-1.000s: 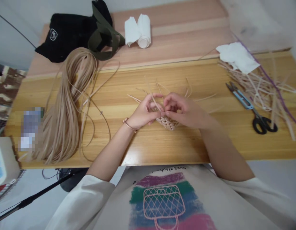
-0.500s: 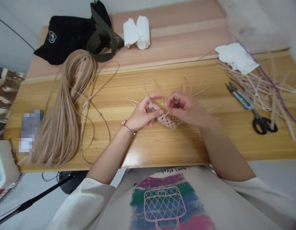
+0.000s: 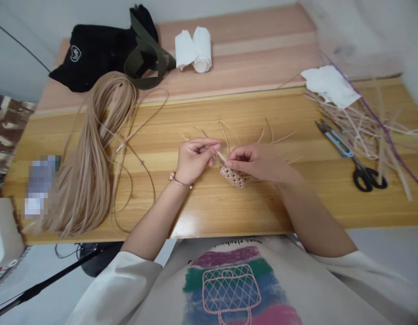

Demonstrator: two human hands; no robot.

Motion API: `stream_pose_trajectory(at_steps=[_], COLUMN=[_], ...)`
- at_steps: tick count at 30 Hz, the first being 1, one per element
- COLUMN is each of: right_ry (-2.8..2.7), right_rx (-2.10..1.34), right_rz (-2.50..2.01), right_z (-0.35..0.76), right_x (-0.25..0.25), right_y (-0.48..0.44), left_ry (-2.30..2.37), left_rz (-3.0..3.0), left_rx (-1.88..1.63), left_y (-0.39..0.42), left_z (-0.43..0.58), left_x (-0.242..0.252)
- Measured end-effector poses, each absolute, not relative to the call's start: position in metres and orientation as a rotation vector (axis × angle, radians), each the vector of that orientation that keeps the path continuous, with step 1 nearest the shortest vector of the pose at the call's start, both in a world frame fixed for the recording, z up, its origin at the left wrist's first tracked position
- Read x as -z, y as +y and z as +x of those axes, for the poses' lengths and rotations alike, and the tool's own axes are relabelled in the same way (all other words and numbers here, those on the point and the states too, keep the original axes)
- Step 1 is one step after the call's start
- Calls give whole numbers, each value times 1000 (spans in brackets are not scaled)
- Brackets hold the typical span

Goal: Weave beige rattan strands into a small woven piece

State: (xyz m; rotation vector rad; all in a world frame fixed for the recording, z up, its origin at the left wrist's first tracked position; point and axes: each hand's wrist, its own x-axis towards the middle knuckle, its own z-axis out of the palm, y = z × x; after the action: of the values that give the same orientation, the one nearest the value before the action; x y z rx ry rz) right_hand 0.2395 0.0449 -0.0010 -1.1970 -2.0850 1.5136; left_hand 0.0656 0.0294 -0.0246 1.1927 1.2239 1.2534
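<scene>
A small woven piece of tan strands [image 3: 233,177] is at the middle of the table, with loose strand ends fanning out behind it. My left hand [image 3: 197,158], a bracelet at its wrist, pinches a strand at the piece's upper left between thumb and index finger. Close on its right, my right hand [image 3: 254,161] has thumb and fingertips closed on the upper edge of the woven piece. Its palm and curled fingers hide part of the piece's right side.
A big bundle of tan strands [image 3: 90,162] lies left, below a black bag [image 3: 97,54]. White rolls [image 3: 202,49] stand at the back. On the right are blue snips [image 3: 339,143], black-handled scissors [image 3: 367,176], cut strands [image 3: 360,122] and a white tissue [image 3: 330,85].
My right hand has moved down and left onto the woven piece's edge. My left hand has shifted slightly left and up off the piece, its fingers now pinching a strand.
</scene>
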Motion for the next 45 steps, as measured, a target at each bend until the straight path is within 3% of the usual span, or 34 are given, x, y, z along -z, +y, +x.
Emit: stream_pose_trajectory(at_steps=[13, 27, 45], right_ry=[-2023, -2275, -2301], right_rx=[-1468, -751, -411], right_rz=[-1102, -1033, -1055], right_z=[248, 234, 233], right_x=[1, 1, 11], right_y=[48, 42, 46], left_ry=[1068, 957, 1048], left_rz=[946, 962, 984], left_rx=[-980, -952, -1042], left_y=[30, 23, 25], left_z=[64, 72, 70], left_x=[20, 14, 18])
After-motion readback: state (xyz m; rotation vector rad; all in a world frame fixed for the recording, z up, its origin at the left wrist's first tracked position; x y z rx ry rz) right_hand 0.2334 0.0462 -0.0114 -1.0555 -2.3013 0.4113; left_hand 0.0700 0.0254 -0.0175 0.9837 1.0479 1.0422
